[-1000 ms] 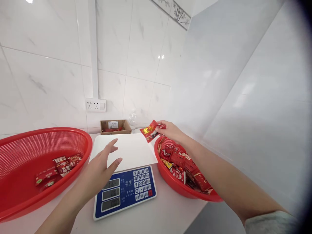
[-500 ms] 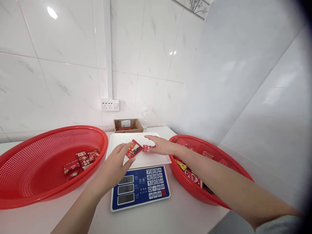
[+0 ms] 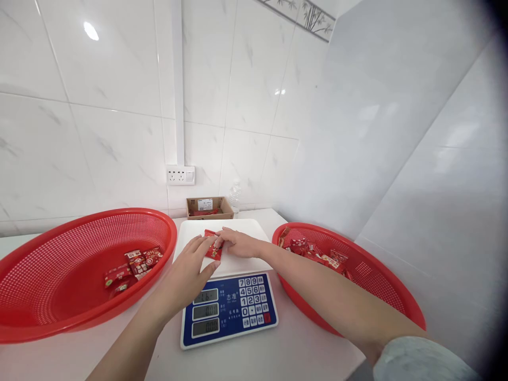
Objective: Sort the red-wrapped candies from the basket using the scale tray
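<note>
A red printed packet (image 3: 213, 251) is on the white weighing plate (image 3: 249, 228) of a scale. My left hand (image 3: 191, 267) has its fingers along the packet's left side and its thumb at the lower edge, gripping it. My right hand (image 3: 240, 244) reaches in from the right, its bent fingertips against the packet's upper right edge. Whatever those fingertips pinch is hidden. In front is the scale's blue keypad panel (image 3: 230, 312) with number keys and small displays.
A red mesh basket (image 3: 79, 222) on the left contains several red wrapped snacks (image 3: 135, 263). Another red basket (image 3: 381, 275) on the right holds many more packets (image 3: 333, 260). A cardboard box (image 3: 210, 208) and a clear bottle (image 3: 235, 196) stand behind the scale.
My right hand has moved left to the packet, and the small red wrapped piece it held is now out of sight. The packet has turned more upright in my left hand.
</note>
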{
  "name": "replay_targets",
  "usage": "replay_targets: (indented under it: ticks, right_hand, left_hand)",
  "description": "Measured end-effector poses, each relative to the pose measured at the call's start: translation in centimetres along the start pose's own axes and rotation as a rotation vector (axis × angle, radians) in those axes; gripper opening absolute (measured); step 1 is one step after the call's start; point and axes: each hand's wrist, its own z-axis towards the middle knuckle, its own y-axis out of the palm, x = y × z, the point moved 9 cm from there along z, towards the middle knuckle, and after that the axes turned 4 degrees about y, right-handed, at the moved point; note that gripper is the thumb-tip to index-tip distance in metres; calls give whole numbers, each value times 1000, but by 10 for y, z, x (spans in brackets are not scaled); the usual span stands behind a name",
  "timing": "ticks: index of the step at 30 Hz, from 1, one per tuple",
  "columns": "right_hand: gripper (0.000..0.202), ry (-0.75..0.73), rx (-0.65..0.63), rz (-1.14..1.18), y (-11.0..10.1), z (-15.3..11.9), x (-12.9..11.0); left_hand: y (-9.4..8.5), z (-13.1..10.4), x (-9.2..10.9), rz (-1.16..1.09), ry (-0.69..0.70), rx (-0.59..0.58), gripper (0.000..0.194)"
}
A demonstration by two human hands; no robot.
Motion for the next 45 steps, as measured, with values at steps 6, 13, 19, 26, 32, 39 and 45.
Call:
replay_targets:
  ticks: [6,13,19,26,32,39,45]
  right_hand:
    - [48,77,79,1,-9,-3,20]
    - [51,66,-23,-26,-8,-21,16]
    - [45,117,159,-15,-16,-23,19]
    - [42,308,405,-23,-74,-77,69]
    - [37,600,106,-147,-68,-151,144]
    - [106,881,-150,-294,-29,-194,199]
    - [62,964,-140,-471,-43,-204,209]
  left_hand:
    - [23,-3,-15,75,-71,-191,52]
    - [33,0,-22,249,-110,-239,46]
    - [37,-1,-14,239,-92,-292,51]
    - [37,-2,-3,74,-78,-316,55]
    - [30,6,-8,56,-6,-164,54]
    - [31,5,-19,104,0,-107,57]
    - [31,5,-18,143,11,-107,56]
